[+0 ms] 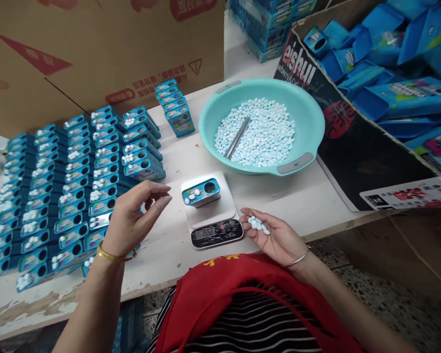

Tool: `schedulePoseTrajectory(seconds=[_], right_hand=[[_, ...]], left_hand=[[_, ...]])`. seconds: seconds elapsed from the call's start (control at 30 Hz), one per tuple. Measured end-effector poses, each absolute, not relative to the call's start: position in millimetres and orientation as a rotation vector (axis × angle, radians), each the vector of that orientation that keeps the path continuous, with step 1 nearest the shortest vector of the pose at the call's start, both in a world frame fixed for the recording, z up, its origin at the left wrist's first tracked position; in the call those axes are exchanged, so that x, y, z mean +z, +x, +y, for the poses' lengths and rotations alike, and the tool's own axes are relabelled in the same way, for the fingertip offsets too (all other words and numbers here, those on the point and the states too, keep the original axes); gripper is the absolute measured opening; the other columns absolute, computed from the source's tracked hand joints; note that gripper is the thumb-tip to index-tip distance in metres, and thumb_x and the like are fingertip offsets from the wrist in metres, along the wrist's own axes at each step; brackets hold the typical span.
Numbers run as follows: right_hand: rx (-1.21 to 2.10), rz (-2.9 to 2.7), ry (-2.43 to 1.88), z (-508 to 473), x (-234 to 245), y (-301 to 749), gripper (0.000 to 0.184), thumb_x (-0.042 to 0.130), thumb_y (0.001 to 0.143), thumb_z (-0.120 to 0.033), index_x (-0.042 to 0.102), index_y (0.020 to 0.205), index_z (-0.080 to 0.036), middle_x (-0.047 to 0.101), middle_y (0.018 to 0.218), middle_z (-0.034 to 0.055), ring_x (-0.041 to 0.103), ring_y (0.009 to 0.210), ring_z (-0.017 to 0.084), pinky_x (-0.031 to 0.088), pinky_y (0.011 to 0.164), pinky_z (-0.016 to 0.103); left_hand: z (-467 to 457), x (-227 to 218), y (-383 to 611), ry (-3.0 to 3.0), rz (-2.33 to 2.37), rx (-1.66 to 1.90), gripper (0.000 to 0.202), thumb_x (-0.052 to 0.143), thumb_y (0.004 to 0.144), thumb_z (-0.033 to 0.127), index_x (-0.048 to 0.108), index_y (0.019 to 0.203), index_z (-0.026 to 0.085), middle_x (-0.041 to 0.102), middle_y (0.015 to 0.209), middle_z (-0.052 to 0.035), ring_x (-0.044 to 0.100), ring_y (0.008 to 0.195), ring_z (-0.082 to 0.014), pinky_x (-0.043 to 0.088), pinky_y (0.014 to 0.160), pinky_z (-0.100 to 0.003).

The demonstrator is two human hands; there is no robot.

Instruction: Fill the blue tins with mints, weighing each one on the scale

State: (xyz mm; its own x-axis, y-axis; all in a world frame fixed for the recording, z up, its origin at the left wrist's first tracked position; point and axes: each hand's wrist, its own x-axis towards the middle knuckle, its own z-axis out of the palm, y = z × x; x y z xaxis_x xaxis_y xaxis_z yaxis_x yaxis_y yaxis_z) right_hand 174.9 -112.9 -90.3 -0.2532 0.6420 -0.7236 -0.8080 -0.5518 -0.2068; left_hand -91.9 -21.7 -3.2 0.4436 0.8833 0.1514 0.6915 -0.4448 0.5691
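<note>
My left hand (135, 214) is above the table, left of a small kitchen scale (228, 198); its thumb and fingers are apart and I see nothing gripped between them. On the scale stands a blue candy box (208, 200) with a round hole in its top and a few white candies lying beside the hole. Palm up and cupped, my right hand (275, 240) holds several pale blue candies (257, 224) at the scale's right corner. The scale's display (206, 233) is lit with digits.
Rows of blue boxes (75, 184), many topped with candies, fill the left. A turquoise basin (312, 122) of candies holds a metal tube (237, 137). A large carton (106, 49) stands behind; an open carton (338, 142) of blue boxes is at right. Wrapped packs (270, 34) stand at the back.
</note>
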Motion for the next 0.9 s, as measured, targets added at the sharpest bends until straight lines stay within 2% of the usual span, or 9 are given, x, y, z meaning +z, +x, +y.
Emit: schedulePoseTrajectory(seconds=[0.23,0.37,0.5,0.63,0.7,0.77,0.9], right_hand=[[1.998,0.176,-0.920,-110.6,-92.8,167.9,0.016,0.053,0.084,-0.015,0.066,0.091,-0.010,0.068,0.078,0.0062,0.064,0.065,0.009,0.051,0.055,0.015],[2.026,0.166,-0.895,-110.1,-91.7,158.8,0.016,0.055,0.084,-0.017,0.066,0.090,-0.008,0.067,0.076,0.0062,0.063,0.063,0.008,0.050,0.054,0.015],[2.065,0.142,-0.880,-107.6,-89.0,147.9,0.016,0.055,0.084,-0.018,0.066,0.090,-0.007,0.067,0.076,0.0070,0.064,0.062,0.009,0.049,0.053,0.016],[2.144,0.124,-0.819,-100.0,-83.6,135.6,0.021,0.052,0.087,-0.023,0.065,0.089,-0.007,0.066,0.074,0.0078,0.064,0.060,0.010,0.048,0.050,0.016],[2.212,0.113,-0.739,-95.8,-79.8,129.6,0.026,0.051,0.089,-0.030,0.064,0.090,-0.007,0.065,0.072,0.0073,0.064,0.060,0.011,0.047,0.048,0.016],[2.274,0.123,-0.669,-92.9,-76.1,126.2,0.030,0.049,0.090,-0.034,0.063,0.090,-0.008,0.064,0.069,0.0054,0.063,0.058,0.011,0.046,0.045,0.016],[2.244,0.200,-0.703,-92.4,-74.5,137.2,0.025,0.048,0.090,-0.027,0.063,0.091,-0.006,0.063,0.071,0.0059,0.059,0.053,0.007,0.039,0.039,0.013]], left_hand=[[-19.3,-3.2,-73.3,2.449,1.121,0.379,0.016,0.052,0.089,0.030,0.060,0.097,0.019,0.057,0.090,-0.0042,0.053,0.080,-0.0128,0.045,0.070,-0.027],[-14.5,-4.2,-68.4,2.442,1.160,0.262,0.019,0.049,0.090,0.034,0.059,0.092,0.019,0.055,0.085,-0.0034,0.051,0.078,-0.0131,0.043,0.068,-0.027],[-10.9,-3.6,-69.5,2.380,1.161,0.256,0.019,0.050,0.089,0.034,0.058,0.086,0.018,0.054,0.080,-0.0019,0.049,0.073,-0.0119,0.042,0.065,-0.025],[-20.4,2.3,-59.8,2.399,1.136,0.396,0.013,0.052,0.088,0.028,0.056,0.083,0.017,0.054,0.077,-0.0013,0.049,0.071,-0.0113,0.041,0.065,-0.025],[-30.1,4.4,-49.6,2.446,1.011,0.411,0.008,0.054,0.088,0.025,0.056,0.088,0.018,0.056,0.081,-0.0022,0.051,0.076,-0.0120,0.042,0.067,-0.026],[-38.6,3.0,-41.2,2.540,0.900,0.382,0.014,0.056,0.086,0.026,0.057,0.098,0.019,0.058,0.091,-0.0045,0.053,0.083,-0.0147,0.042,0.072,-0.029],[-42.6,-10.0,-46.4,2.652,1.141,0.646,0.029,0.060,0.083,0.024,0.056,0.112,0.022,0.057,0.102,-0.0070,0.053,0.093,-0.0192,0.042,0.080,-0.035]])
